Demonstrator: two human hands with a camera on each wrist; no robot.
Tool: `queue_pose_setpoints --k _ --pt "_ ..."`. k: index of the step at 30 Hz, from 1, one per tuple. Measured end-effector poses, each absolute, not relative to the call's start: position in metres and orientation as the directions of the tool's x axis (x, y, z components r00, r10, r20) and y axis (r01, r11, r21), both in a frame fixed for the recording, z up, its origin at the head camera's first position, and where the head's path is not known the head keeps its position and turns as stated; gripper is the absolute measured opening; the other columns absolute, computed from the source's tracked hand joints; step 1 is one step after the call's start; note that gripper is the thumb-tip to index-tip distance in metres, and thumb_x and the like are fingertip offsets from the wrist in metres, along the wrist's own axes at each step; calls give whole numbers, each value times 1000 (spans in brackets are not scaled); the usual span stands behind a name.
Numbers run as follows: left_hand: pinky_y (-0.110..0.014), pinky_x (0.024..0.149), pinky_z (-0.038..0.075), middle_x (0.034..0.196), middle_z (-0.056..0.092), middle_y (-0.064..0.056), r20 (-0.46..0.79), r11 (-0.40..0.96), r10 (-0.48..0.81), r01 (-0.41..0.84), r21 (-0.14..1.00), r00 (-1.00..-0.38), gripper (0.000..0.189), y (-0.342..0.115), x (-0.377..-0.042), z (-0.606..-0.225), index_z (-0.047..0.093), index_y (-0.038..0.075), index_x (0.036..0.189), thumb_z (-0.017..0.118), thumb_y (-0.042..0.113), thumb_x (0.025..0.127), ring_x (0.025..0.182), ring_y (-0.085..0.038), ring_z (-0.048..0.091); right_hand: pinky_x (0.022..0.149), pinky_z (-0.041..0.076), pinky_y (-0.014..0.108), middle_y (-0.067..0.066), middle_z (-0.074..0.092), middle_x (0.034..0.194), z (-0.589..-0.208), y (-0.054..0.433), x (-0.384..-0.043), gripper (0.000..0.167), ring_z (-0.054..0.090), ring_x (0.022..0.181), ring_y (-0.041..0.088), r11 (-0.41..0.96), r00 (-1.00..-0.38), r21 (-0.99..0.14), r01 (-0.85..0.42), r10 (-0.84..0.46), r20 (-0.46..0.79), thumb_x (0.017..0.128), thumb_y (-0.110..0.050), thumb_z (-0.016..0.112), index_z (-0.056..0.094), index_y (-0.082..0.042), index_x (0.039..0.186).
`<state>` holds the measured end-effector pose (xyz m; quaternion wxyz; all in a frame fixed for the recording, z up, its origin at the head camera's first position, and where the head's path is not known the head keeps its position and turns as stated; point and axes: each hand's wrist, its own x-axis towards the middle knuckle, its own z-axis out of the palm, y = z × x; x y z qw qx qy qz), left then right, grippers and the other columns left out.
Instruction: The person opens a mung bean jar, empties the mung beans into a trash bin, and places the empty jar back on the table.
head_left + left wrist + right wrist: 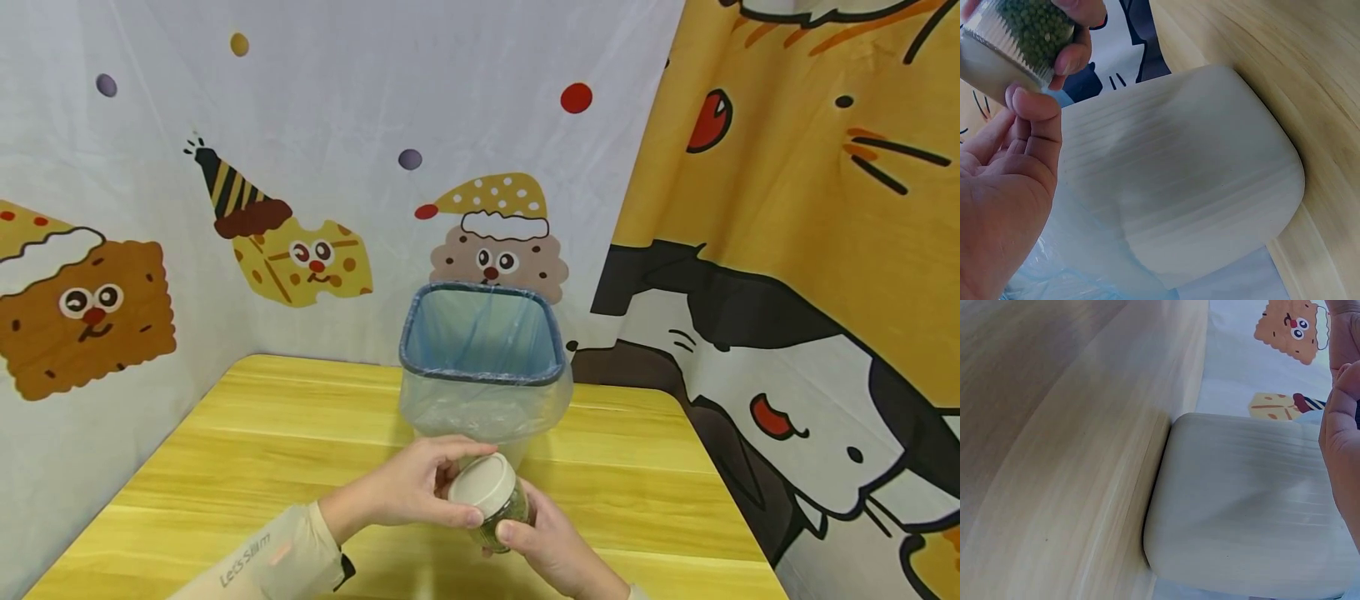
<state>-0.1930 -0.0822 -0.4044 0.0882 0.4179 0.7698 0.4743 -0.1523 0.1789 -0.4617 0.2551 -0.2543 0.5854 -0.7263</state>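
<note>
A small clear jar (513, 515) of green beans, topped with a cream lid (483, 483), is held tilted in front of the bin. My left hand (408, 487) grips the lid, thumb on its near edge and fingers round the far side. Lower down, my right hand (558, 542) holds the glass body. In the left wrist view the green beans (1035, 28) show through the ribbed glass, between the fingers of both hands. The right wrist view has only part of the right hand (1344, 437) at its edge; the jar is hidden there.
A pale waste bin (1191, 169) with a blue rim (483, 379) stands on the wooden table (300, 442), just beyond the hands. A clear plastic bag (480, 412) lines it and hangs over its outside. A cartoon-printed cloth (322, 100) covers the wall behind.
</note>
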Motion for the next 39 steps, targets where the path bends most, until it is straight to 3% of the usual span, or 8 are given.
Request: queue_pose_setpoints --k 10,23,30,39 --pt "-20 57 51 131 71 -7 294 198 702 575 794 -648 66 -80 -192 -407 61 12 151 85 30 93 67 1 53 93 62 32 4 67 136 -461 176 -152 63 68 117 18 -190 -758 -982 21 -643 108 109 -25 61 35 5 157" --pt "-19 57 51 129 71 -7 291 207 697 571 794 -656 68 -81 -193 -408 60 9 152 85 31 93 67 1 53 95 63 33 4 66 136 -462 176 -152 70 69 116 16 -158 -785 -987 12 -614 89 109 -22 62 27 8 161" --pt "-19 58 51 130 71 -7 298 226 682 580 783 -668 69 -81 -193 -409 61 6 150 85 32 92 70 1 53 104 60 32 9 61 145 -462 172 -150 74 66 127 20 -125 -815 -991 -50 -568 113 108 -17 62 22 6 165" --pt "-19 58 51 127 72 -5 304 248 671 591 768 -676 69 -80 -193 -410 62 8 150 85 35 91 70 1 53 101 60 29 11 61 143 -463 171 -150 73 67 125 18 -105 -828 -991 -80 -547 124 107 -16 63 24 7 164"
